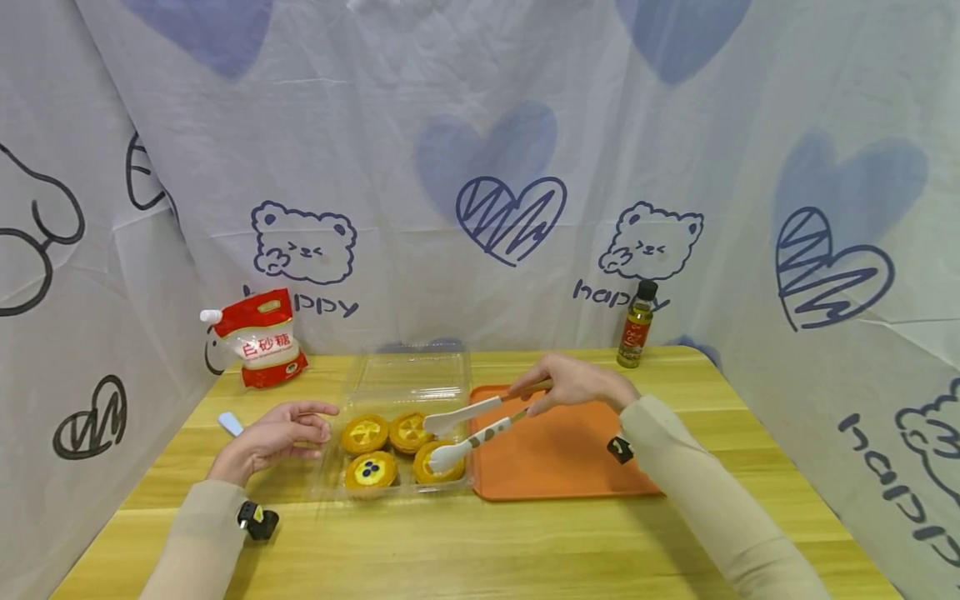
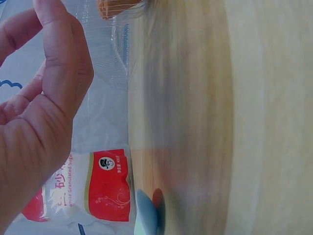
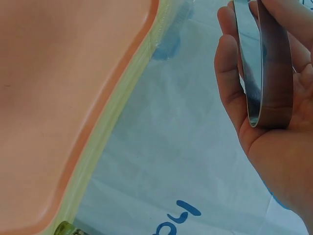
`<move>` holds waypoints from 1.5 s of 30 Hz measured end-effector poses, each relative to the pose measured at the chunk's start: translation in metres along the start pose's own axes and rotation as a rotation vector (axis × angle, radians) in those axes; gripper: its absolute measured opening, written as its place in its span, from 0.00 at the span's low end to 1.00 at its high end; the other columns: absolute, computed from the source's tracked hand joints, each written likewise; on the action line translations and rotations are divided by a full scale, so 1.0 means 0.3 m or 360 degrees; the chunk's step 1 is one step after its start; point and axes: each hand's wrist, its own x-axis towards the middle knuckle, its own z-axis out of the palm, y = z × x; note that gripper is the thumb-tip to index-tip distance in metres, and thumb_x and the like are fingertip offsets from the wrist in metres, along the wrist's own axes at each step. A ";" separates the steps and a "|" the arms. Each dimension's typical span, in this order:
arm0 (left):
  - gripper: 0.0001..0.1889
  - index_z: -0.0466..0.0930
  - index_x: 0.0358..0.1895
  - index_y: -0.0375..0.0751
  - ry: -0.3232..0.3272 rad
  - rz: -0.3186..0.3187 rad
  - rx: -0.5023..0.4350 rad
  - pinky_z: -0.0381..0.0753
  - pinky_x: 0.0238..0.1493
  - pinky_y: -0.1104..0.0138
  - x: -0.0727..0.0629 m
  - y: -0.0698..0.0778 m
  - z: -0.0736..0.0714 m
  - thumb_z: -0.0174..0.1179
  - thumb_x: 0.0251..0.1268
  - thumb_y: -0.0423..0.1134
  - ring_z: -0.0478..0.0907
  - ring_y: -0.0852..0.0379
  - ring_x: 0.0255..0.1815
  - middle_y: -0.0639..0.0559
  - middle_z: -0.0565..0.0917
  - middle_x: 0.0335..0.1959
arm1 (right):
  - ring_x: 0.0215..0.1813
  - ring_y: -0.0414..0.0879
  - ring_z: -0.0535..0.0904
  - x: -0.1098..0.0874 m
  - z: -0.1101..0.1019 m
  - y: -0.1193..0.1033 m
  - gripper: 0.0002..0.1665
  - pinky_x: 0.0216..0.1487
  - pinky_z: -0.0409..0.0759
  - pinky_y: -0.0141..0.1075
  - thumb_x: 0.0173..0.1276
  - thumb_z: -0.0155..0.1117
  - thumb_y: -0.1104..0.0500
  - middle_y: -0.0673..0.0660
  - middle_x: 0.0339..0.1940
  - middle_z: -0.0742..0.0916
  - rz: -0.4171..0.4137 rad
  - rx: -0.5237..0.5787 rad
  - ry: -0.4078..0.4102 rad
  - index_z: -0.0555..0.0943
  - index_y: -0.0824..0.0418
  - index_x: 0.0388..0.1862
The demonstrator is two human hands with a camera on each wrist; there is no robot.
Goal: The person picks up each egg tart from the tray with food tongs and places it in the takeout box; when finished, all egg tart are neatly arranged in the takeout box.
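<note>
My right hand (image 1: 566, 385) holds a pair of tongs (image 1: 487, 431) with pale tips; their metal bend (image 3: 275, 88) lies in the palm in the right wrist view. The tong tips are parted over the right-hand egg tarts, one tip at the front right tart (image 1: 452, 473), the other beside the back right tart (image 1: 406, 427). Two more tarts, one of them with dark berries (image 1: 371, 471), sit on the left in the clear plastic box (image 1: 408, 375), whose lid stands raised behind. My left hand (image 1: 281, 437), fingers loosely bent and holding nothing, hovers at the box's left side.
An orange tray (image 1: 555, 467) lies right of the box. A red-and-white sugar bag (image 1: 270, 343) stands at the back left, an oil bottle (image 1: 635, 329) at the back right. A light blue utensil end (image 1: 230, 423) shows behind the left hand.
</note>
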 end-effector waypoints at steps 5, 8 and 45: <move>0.31 0.58 0.70 0.26 -0.0001 0.0000 -0.0002 0.87 0.42 0.64 -0.001 0.003 -0.001 0.59 0.66 0.29 0.81 0.58 0.37 0.49 0.81 0.40 | 0.59 0.46 0.81 -0.014 0.015 0.013 0.24 0.61 0.81 0.42 0.64 0.70 0.56 0.49 0.59 0.84 0.0040 -0.0006 0.0050 0.82 0.48 0.60; 0.31 0.58 0.70 0.26 -0.0005 0.0003 0.0000 0.87 0.42 0.64 -0.002 0.004 -0.002 0.59 0.66 0.29 0.81 0.57 0.37 0.49 0.82 0.40 | 0.60 0.46 0.81 -0.026 0.021 0.024 0.24 0.59 0.82 0.38 0.64 0.71 0.54 0.47 0.59 0.84 0.0065 0.0017 0.0099 0.82 0.47 0.60; 0.31 0.58 0.69 0.26 -0.0018 0.0039 -0.0007 0.87 0.44 0.63 0.003 -0.012 -0.006 0.59 0.66 0.28 0.82 0.58 0.38 0.50 0.81 0.40 | 0.59 0.57 0.81 -0.226 0.104 0.168 0.30 0.54 0.84 0.38 0.63 0.71 0.54 0.63 0.61 0.83 0.0154 0.0358 0.0557 0.78 0.60 0.63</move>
